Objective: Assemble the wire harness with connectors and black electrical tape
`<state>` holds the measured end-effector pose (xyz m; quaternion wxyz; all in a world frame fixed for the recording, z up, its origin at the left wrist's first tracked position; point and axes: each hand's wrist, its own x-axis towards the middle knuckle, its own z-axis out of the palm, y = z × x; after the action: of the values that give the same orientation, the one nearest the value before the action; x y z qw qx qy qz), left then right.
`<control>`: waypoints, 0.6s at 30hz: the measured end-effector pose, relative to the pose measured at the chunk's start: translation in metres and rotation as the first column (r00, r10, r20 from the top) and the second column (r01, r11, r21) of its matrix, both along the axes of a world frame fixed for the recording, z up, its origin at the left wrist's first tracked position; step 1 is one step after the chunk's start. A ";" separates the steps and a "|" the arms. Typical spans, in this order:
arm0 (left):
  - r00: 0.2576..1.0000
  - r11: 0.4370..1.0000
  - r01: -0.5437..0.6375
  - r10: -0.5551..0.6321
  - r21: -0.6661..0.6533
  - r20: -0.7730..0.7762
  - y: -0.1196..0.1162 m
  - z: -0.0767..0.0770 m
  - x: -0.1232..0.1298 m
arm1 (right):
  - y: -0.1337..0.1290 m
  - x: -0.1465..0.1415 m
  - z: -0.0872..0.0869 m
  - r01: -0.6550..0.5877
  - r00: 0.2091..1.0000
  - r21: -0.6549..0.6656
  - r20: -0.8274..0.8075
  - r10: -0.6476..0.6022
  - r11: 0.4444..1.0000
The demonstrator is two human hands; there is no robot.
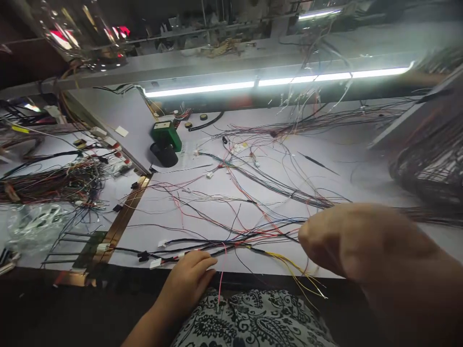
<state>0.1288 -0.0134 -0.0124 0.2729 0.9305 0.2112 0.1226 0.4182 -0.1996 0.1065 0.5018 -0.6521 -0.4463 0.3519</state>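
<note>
Along the front of the white worktop runs a wire harness (217, 245) of black, red and blue wires, with connectors at its left end. My left hand (191, 274) lies at the front edge with its fingers closed over the harness, just right of a white connector (155, 263). A pink wire (222, 277) hangs over the edge beside its fingertips. Large and blurred, my right hand (361, 241) is at the right with its fingers curled together. Wires pass behind its fingertips; whatever it pinches is hidden. Yellow wires (285, 260) fan out between both hands.
A green box (168, 135) and a black cylinder (164, 154) stand at the back left. A thin dark pointed tool (318, 164) lies right of the middle. Wire bundles (54, 185) lie left of the partition. A lit tube (202, 90) runs under the shelf.
</note>
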 end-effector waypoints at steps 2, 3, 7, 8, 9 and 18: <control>0.999 0.997 0.031 -0.033 0.068 0.030 -0.004 -0.004 0.009 | 0.002 -0.001 -0.008 0.008 0.997 -0.047 -0.081 -0.012 0.999; 0.998 0.994 0.048 -0.051 0.102 0.027 -0.005 -0.007 0.013 | 0.001 0.000 -0.017 0.027 0.996 -0.113 -0.081 -0.036 0.993; 0.980 0.952 0.169 -0.189 0.255 0.058 -0.011 -0.022 0.025 | -0.016 -0.001 -0.066 0.038 0.997 -0.404 0.073 -0.009 0.914; 0.967 0.936 0.209 -0.241 0.283 0.084 -0.013 -0.026 0.027 | -0.022 -0.003 -0.078 0.028 0.994 -0.450 0.109 0.024 0.893; 0.952 0.922 0.246 -0.288 0.300 0.102 -0.015 -0.029 0.029 | -0.027 -0.007 -0.089 0.017 0.990 -0.481 0.130 0.052 0.877; 0.982 0.928 0.120 -0.163 0.353 0.094 -0.037 -0.040 0.045 | -0.028 -0.035 -0.128 -0.096 0.936 -0.421 0.270 0.226 0.902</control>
<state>0.1733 -0.0503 -0.0526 0.1260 0.9675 0.1016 0.1943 0.3831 -0.2280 -0.0211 0.2493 -0.7486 -0.4912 0.3692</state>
